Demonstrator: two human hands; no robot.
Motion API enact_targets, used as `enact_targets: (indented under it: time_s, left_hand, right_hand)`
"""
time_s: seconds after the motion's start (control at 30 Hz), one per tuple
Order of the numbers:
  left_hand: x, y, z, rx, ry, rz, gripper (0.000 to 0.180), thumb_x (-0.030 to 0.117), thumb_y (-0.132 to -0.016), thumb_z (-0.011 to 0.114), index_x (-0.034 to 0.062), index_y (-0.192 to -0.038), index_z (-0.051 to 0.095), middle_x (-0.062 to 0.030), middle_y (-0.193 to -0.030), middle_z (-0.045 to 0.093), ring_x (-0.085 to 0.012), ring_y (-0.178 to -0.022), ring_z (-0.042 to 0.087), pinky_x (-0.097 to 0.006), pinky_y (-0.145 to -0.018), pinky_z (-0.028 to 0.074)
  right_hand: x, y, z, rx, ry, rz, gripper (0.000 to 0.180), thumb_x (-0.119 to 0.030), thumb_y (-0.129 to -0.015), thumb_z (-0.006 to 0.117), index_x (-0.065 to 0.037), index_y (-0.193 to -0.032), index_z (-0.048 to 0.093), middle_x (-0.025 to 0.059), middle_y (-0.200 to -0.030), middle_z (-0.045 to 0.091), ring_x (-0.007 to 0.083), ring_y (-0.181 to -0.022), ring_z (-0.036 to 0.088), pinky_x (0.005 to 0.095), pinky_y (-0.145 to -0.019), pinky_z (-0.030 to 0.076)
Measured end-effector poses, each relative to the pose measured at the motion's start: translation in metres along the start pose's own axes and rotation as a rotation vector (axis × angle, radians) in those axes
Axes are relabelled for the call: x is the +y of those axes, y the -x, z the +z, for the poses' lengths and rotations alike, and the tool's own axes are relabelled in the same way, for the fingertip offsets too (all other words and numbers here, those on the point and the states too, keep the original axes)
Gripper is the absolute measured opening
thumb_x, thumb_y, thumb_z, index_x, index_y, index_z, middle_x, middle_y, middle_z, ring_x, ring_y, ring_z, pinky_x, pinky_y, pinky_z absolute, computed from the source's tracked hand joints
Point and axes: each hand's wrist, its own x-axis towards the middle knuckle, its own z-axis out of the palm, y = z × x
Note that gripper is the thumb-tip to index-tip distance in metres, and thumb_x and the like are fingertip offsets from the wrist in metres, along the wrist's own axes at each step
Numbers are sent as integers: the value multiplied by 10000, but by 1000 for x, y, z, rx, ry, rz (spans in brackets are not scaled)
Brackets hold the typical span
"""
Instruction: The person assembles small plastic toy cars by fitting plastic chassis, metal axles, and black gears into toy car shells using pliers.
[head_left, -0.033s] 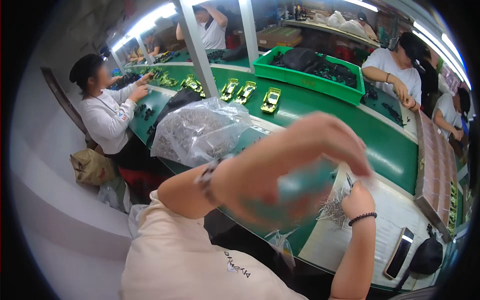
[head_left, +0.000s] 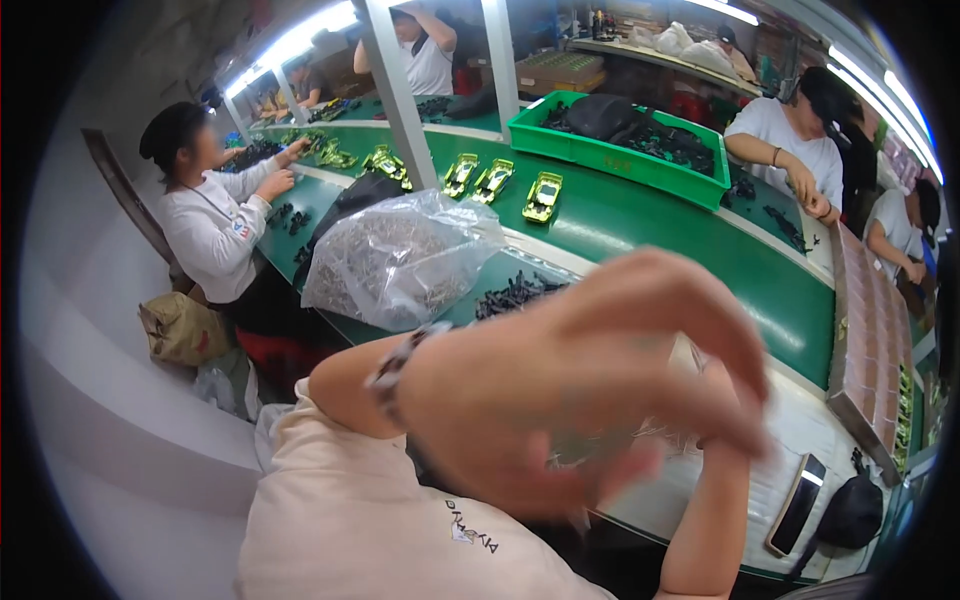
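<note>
My left hand (head_left: 540, 400) is raised large and close in the middle of the view, slightly smeared by motion. Its fingers curve forward and stand apart, with nothing visible between them. Behind it, my right hand (head_left: 718, 392) is almost wholly covered; the forearm (head_left: 705, 530) rises from the lower edge. What the right fingers hold is hidden. Thin metal pins (head_left: 672, 432) lie partly concealed near the right wrist, on a pale work surface (head_left: 640, 510). Beyond my left wrist, small black parts (head_left: 520, 292) form a pile.
A clear plastic bag (head_left: 395, 262) full of thin metal pieces sits at left. Yellow-green toy car bodies (head_left: 541, 197) stand along the green conveyor belt (head_left: 640, 240). Farther back is a green crate (head_left: 620, 165) of black parts. A phone (head_left: 797, 505) lies at right. Co-workers sit around.
My left hand has moved slightly down and right, now covering my right hand, which earlier showed closed around a thin dark tool. The black pile has come into view.
</note>
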Motion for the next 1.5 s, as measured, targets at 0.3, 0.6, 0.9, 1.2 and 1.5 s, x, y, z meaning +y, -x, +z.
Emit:
enact_targets:
  time_s: [0.3, 0.6, 0.9, 1.2, 1.5]
  left_hand:
    - [79, 10, 43, 191, -2, 84, 244, 23, -800, 657, 37, -1044, 678, -136, -1015, 618, -299, -989, 582, -454, -909, 471]
    - [93, 22, 26, -167, 1, -64, 265, 78, -826, 654, 63, -1087, 698, -125, -985, 648, -292, -1012, 590, -457, -923, 469]
    - [-7, 207, 48, -326, -558, -561, 383, 56, -836, 601, 120, -1214, 606, -104, -1191, 546, -323, -1189, 470, -447, -1039, 363]
    - [-17, 228, 57, -189, -779, -610, 244, 80, -791, 630, 82, -1034, 631, -96, -1119, 583, -303, -1055, 551, -416, -932, 440]
    - [-15, 228, 58, -174, -764, -580, 248, 59, -781, 624, 74, -1028, 637, -89, -1096, 594, -297, -1035, 564, -407, -917, 455]
  right_hand:
    - [-1, -18, 10, -42, 295, -119, 280, -112, -788, 596, 67, -1001, 563, 279, -994, 665, 422, -947, 647, 463, -826, 528]
    - [-5, -5, -3, -54, 151, -19, 432, -225, -802, 615, 116, -1057, 548, 304, -1027, 656, 408, -978, 654, 439, -851, 526]
    - [-7, -5, -1, -106, 229, -93, 380, -153, -791, 609, 104, -1066, 555, 303, -1049, 651, 416, -991, 648, 433, -856, 521]
    - [-13, -4, 9, -61, 318, -99, 293, -81, -795, 574, 59, -1051, 543, 274, -1034, 663, 406, -984, 652, 455, -835, 520]
    - [-14, -4, 16, -22, 254, -104, 273, -87, -797, 593, 60, -1024, 557, 285, -1006, 664, 408, -968, 654, 458, -828, 522]
